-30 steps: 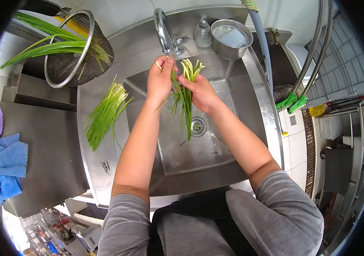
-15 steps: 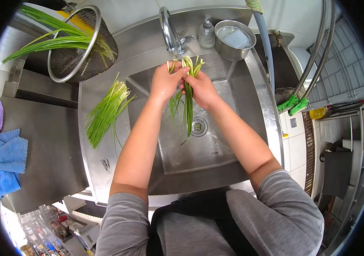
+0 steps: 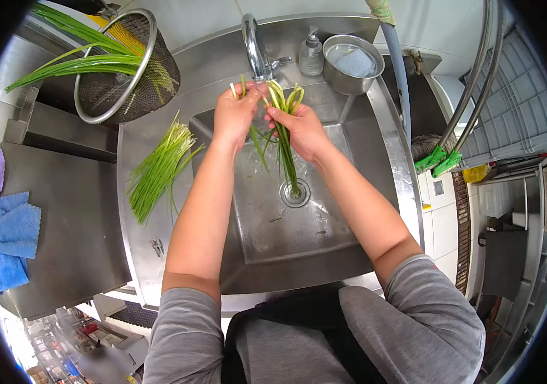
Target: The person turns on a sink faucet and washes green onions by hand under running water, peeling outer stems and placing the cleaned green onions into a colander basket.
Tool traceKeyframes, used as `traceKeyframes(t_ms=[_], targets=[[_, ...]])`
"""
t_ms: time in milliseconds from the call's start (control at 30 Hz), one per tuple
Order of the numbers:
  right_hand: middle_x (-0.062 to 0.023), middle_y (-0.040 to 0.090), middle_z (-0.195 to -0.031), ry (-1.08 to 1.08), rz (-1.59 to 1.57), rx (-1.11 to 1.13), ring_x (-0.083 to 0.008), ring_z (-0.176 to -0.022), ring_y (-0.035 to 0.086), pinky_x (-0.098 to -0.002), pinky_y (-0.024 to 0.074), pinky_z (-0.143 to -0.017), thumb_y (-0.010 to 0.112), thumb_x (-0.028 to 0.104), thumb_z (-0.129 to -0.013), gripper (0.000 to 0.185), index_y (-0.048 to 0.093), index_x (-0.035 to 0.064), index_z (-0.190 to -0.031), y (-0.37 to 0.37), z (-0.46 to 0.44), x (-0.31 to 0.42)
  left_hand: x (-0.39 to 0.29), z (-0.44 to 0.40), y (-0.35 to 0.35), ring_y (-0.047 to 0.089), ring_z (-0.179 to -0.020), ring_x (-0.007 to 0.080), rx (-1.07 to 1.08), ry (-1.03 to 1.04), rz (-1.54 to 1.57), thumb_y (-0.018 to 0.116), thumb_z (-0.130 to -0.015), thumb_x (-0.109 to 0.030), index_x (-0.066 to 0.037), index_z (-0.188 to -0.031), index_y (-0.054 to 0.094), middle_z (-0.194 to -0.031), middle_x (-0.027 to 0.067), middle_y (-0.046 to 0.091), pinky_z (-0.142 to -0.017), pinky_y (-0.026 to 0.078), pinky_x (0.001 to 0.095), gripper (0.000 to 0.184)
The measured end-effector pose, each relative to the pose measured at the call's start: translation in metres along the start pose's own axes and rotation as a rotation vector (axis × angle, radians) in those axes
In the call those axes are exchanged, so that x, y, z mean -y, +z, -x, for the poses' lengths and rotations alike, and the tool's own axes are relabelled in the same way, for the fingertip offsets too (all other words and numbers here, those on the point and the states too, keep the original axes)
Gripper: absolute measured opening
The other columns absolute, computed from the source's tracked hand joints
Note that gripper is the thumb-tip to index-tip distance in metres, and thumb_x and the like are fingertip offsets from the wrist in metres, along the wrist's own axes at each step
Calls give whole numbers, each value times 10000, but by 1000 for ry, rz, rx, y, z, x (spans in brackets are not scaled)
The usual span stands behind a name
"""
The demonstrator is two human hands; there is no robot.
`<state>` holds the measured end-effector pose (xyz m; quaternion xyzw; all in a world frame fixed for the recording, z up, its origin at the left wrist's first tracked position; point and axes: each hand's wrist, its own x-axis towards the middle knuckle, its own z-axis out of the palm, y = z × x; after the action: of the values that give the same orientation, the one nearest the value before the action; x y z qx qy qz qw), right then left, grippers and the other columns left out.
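My right hand (image 3: 300, 130) grips a bunch of green chives (image 3: 284, 150) above the sink, pale ends up and green leaves hanging toward the drain (image 3: 294, 192). Just to the left, my left hand (image 3: 235, 116) is closed on a few chive stalks, whose pale tips poke out above the fingers. The fingertips of both hands are close together near the pale ends; whether they touch is hard to make out. On the left ledge of the sink (image 3: 267, 253) lies a larger pile of chives (image 3: 161, 169).
Behind the hands stands a faucet (image 3: 255, 48), with a soap bottle (image 3: 311, 54) and a metal pot (image 3: 354, 82) to its right. A mesh strainer (image 3: 116, 83) holding long green leaves is at upper left. Blue cloths (image 3: 9, 227) lie on the left counter.
My left hand has moved left, away from my right hand, with a few stalks in it. The bunch in my right hand now hangs over the drain.
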<state>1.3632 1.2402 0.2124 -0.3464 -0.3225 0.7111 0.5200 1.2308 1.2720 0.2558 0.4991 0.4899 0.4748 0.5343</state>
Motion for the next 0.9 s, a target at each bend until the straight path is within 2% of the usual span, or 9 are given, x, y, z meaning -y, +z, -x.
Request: traceKeyframes(t_ms=[67,167,300,433,500,600,700,833,900], targets=[[3,602,-767,-7,-45,-16,-83,-677,544,-234,429,-588,615,153,-861,98,619,73,-917,-1,-3,0,-4,8,3,545,-668,98,120,-16,-19,634,-831,-106,-11,-929,604,-783,37,615,-621,444,242,140],[3,600,-762,-7,-67,-35,-76,-661,534,-229,423,-581,617,154,-860,94,621,72,-907,-4,-3,-5,1,7,3,523,-640,82,98,-7,22,622,-838,-108,-13,-931,618,-756,19,614,-588,421,227,133],[5,592,-757,10,-4,-28,-69,-644,516,-224,411,-569,613,163,-866,111,623,66,-917,-13,2,-11,8,-8,-7,462,-589,53,-140,46,-67,619,-836,-115,-38,-886,641,-743,-4,620,-528,360,212,94],[6,591,-759,37,-5,-40,-66,-641,510,-221,405,-568,610,163,-868,117,622,60,-921,-21,12,-14,7,-20,-26,422,-565,49,-363,79,90,619,-853,-163,-43,-864,650,-773,4,629,-522,348,203,124],[8,590,-759,53,-58,-41,-63,-644,510,-216,402,-572,608,161,-869,118,621,56,-921,-23,13,-15,12,-17,-29,418,-562,59,-359,106,23,619,-862,-216,-45,-890,664,-767,-5,624,-528,354,211,178],[9,588,-754,64,-44,-33,-61,-643,507,-214,398,-571,604,156,-870,115,621,55,-922,-20,13,-14,21,1,-21,477,-649,74,-48,-205,-306,639,-851,-248,-51,-962,671,-827,-7,642,-608,400,233,229],[12,586,-743,53,-19,-23,-58,-638,503,-214,393,-563,604,150,-869,107,620,57,-919,-17,11,-17,28,11,-1,552,-798,81,-35,-65,-132,651,-837,-204,-13,-895,668,-841,21,649,-736,421,239,200],[16,582,-730,42,-9,-25,-55,-622,495,-215,387,-553,609,147,-864,93,616,61,-900,-16,12,-17,25,6,3,551,-783,86,-103,-88,-11,659,-825,-178,-7,-893,660,-838,24,643,-752,415,237,183],[20,572,-713,30,-10,-26,-53,-599,480,-215,379,-542,617,151,-859,88,611,66,-881,-16,13,-13,26,2,2,517,-688,61,-166,-38,22,661,-818,-165,-19,-921,648,-821,9,625,-623,411,218,180]])
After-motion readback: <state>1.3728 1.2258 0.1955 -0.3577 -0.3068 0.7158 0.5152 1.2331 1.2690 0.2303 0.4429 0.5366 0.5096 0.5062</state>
